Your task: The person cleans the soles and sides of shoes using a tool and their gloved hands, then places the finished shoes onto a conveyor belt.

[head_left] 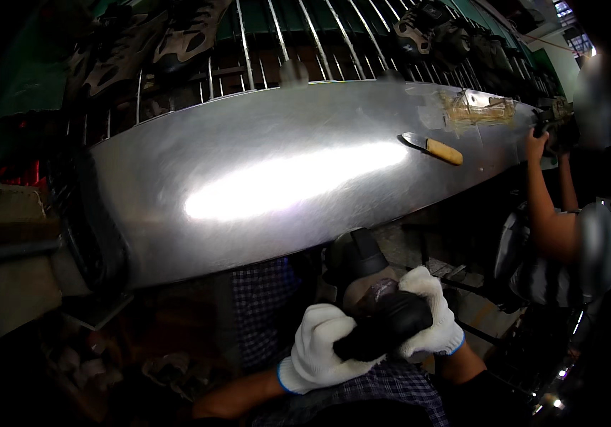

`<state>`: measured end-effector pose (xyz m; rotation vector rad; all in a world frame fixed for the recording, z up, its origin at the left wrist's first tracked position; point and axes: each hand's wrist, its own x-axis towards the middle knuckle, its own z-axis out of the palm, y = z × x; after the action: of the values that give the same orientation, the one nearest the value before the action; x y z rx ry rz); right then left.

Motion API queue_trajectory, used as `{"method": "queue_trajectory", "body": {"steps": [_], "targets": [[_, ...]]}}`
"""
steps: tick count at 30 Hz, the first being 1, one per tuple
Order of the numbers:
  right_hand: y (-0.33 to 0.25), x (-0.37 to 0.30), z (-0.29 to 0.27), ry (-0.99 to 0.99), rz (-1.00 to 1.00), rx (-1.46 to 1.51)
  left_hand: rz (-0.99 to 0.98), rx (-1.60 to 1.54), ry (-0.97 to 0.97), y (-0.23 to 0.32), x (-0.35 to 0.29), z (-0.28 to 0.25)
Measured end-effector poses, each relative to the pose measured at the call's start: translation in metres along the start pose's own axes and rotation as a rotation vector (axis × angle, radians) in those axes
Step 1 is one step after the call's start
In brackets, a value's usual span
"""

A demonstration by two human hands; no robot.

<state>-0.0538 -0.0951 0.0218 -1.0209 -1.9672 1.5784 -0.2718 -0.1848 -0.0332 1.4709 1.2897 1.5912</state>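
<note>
Both my hands wear white knit gloves with blue cuff edges and hold a dark shoe (pixel 383 327) over my lap, below the near edge of the metal table (pixel 156 263). Fingers of my left hand (pixel 319 349) are wrapped round its near left side. My right hand (pixel 431 309) is closed on its right side. A rounded black end points toward me, and a brownish part with a pale patch shows beyond it. The far end, black and blocky, reaches up close to the table edge. My palms hide part of the shoe.
A knife (pixel 433 148) with a yellowish handle lies on the table, left of a taped brown patch (pixel 487 109). Shoes (pixel 184 35) stand on a metal rack behind. To the right, another person's hands (pixel 539 144) hold a dark item. A black strip (pixel 88 220) covers the table's left end.
</note>
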Motion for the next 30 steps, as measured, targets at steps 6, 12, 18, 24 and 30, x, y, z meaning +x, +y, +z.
{"method": "queue_trajectory", "body": {"steps": [6, 12, 18, 24, 30], "targets": [[0.008, -0.006, 0.012, 0.089, 0.078, -0.009, -0.053, -0.076, -0.001, -0.005, -0.010, 0.003], [0.018, -0.011, 0.017, 0.128, 0.038, 0.010, -0.049, -0.093, -0.001, -0.013, -0.009, 0.000], [0.021, -0.016, 0.025, 0.204, 0.128, 0.103, -0.040, -0.087, -0.035, -0.024, -0.014, 0.000], [0.040, -0.026, 0.031, 0.196, 0.115, 0.115, -0.030, -0.068, -0.052, -0.038, -0.016, -0.005], [0.076, -0.048, 0.011, 0.065, 0.116, 0.056, -0.161, 0.006, -0.162, -0.040, -0.019, -0.020]]}}
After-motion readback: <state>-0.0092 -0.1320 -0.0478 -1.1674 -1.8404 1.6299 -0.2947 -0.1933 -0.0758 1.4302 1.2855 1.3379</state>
